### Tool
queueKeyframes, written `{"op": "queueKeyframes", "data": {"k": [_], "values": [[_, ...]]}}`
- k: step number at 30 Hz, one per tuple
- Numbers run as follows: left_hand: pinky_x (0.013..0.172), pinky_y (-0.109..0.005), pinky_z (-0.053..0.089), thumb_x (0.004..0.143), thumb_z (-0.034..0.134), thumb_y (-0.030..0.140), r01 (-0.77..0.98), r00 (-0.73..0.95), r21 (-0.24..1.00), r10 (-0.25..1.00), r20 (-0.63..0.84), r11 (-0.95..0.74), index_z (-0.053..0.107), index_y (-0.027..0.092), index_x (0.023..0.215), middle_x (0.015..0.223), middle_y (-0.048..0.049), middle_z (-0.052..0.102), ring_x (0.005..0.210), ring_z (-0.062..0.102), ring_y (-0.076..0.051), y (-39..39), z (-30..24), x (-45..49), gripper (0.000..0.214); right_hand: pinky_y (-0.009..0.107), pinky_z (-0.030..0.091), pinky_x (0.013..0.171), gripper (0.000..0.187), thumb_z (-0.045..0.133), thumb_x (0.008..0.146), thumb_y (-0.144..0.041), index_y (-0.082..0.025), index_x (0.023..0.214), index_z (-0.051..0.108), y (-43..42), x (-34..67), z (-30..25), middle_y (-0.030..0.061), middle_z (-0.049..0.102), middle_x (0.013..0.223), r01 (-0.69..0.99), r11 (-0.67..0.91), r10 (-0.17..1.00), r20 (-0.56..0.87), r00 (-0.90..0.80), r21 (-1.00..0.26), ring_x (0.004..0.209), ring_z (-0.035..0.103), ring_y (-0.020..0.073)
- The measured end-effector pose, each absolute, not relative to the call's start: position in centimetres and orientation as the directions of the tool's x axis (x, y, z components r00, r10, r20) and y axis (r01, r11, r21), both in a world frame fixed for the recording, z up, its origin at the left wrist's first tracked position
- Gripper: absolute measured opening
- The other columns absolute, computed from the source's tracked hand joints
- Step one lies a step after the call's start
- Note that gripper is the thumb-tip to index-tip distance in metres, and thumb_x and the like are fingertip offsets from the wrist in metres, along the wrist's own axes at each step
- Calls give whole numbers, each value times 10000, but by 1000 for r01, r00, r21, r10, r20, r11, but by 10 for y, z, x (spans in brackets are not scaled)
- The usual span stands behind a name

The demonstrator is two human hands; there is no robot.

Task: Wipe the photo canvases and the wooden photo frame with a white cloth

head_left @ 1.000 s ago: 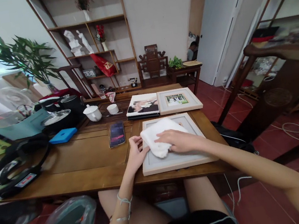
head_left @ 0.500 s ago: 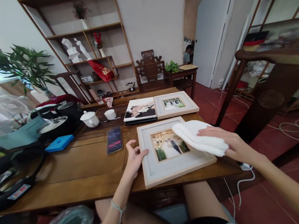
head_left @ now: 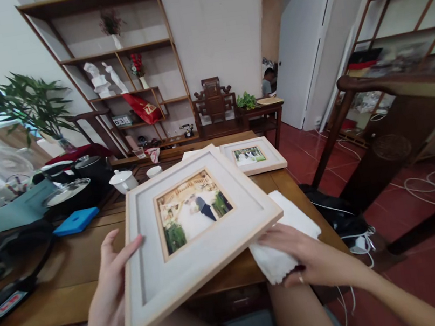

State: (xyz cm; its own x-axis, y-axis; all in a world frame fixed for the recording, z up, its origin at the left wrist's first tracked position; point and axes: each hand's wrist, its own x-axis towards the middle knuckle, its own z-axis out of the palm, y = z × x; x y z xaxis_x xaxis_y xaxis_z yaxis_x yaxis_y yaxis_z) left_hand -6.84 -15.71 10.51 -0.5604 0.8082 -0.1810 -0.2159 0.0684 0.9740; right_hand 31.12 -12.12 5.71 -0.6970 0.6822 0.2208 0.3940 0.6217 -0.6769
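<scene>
A pale wooden picture frame [head_left: 200, 269] with a wedding photo in a wide white mat is lifted off the table and tilted. My left hand [head_left: 110, 277] grips its left edge, thumb on the front and the other fingers at the side and behind. At the frame's lower right corner, my right hand [head_left: 309, 255] is closed on a white cloth [head_left: 291, 217]. Part of the cloth lies on the table's right side. Some of my right fingers are hidden by the cloth and the frame.
A second framed photo [head_left: 255, 156] lies farther back on the wooden table [head_left: 72, 261]. A white teapot [head_left: 123, 181], a blue box [head_left: 76, 221] and black headphones [head_left: 32, 267] are to the left. A dark wooden chair [head_left: 386, 143] stands at the right.
My left hand has raised the picture frame from the table and tilted it, bringing it left and closer. My right hand has moved the cloth off the picture, down beside its right corner.
</scene>
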Motion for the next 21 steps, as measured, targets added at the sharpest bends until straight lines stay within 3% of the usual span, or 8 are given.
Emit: {"op": "queueKeyframes", "data": {"k": [3,5,8,11,14,16,18,21], "values": [[464,-227,536,717,741,268,-151,-516,987,847,-123,51,380,405,1272,763,110,716,530,683,-139,-133,108,-63,676,469,475,962,840,732,664,-490,-233,1401,422,-109,317,74,146,570,1311,251,326,815,136,-564,-912,1176,557,321],[491,-265,554,735,742,292,-150,-401,986,908,-124,68,317,398,1322,802,81,718,565,689,-155,-113,103,-55,732,473,514,878,750,536,779,-600,-183,1389,409,-97,325,85,165,614,1237,129,158,880,80,-468,-979,1095,614,312],[597,-371,595,711,765,266,-218,-265,976,963,-50,-9,275,362,1343,935,37,711,640,705,-181,-86,92,-30,806,479,525,832,654,276,878,-605,-150,1307,467,-85,335,90,163,665,1133,35,-1,941,-12,-339,-999,1027,651,307],[733,-414,590,718,770,264,-240,-110,970,994,10,-36,296,314,1320,1021,-24,701,794,720,-208,-67,87,5,768,449,541,819,505,503,829,-493,-228,1259,495,-84,347,76,122,692,1099,-99,-113,973,-90,-212,-989,975,677,307],[804,-412,573,672,819,259,-254,8,966,999,47,-43,373,271,1266,1035,-58,696,885,708,-220,-48,88,40,743,398,573,758,478,675,728,-334,-286,1189,559,-88,372,52,86,709,1078,-193,-196,981,-189,-52,-961,896,702,302],[800,-375,573,701,800,297,-281,106,958,994,-28,57,461,230,1203,1009,-75,696,864,707,-208,-29,86,59,610,384,594,690,510,706,686,-309,-267,1180,586,-92,393,40,69,727,1025,-229,-202,972,-223,72,-952,812,717,292],[754,-369,584,795,699,388,-373,215,884,953,-213,282,534,177,1125,1009,-117,684,831,706,-218,-4,80,75,425,368,607,644,566,731,641,-274,-240,1189,591,-95,409,36,48,742,959,-271,-179,955,-234,184,-946,751,722,275],[772,-326,582,843,636,277,-518,144,729,886,-441,447,535,127,1130,1084,-176,644,894,694,-219,34,62,98,340,351,621,599,544,723,617,-232,-233,1150,612,-100,419,38,22,753,888,-303,-139,923,-234,305,-943,707,725,259]]}}
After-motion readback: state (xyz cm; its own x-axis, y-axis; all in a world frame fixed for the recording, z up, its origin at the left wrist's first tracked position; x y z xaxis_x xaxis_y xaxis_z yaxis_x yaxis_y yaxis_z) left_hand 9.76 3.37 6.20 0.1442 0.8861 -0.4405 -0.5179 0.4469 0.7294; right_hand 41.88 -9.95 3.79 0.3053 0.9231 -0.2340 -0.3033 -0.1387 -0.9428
